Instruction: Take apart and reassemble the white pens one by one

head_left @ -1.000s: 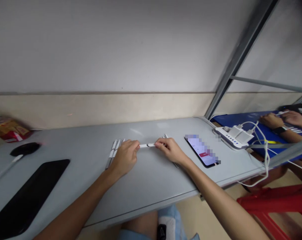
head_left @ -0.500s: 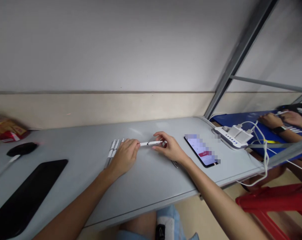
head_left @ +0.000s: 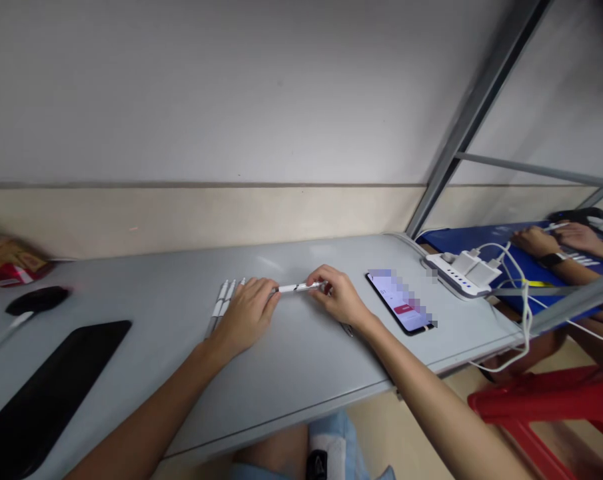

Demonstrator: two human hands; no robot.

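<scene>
A white pen (head_left: 292,289) lies level between my two hands, just above the grey desk (head_left: 301,360). My left hand (head_left: 248,310) is closed around its left end. At the other end, my right hand (head_left: 334,292) pinches the pen between thumb and fingers. Several white pens (head_left: 222,303) rest side by side on the desk beside my left hand, which partly covers them. Beneath my right wrist the tip of a dark, thin object (head_left: 348,329) shows; the rest of it is hidden.
Right of my hands lies a lit phone (head_left: 398,303), then a power strip (head_left: 456,275) with plugs and white cables. A black mat (head_left: 56,393), a black mouse-like object (head_left: 37,300) and a red-yellow packet (head_left: 11,260) are on the left. Another person's hands (head_left: 536,241) work at a blue table (head_left: 486,233).
My right fingers have closed in on the pen's right end; before, they were spread more loosely around it. My left hand keeps its hold. The view has shifted slightly.
</scene>
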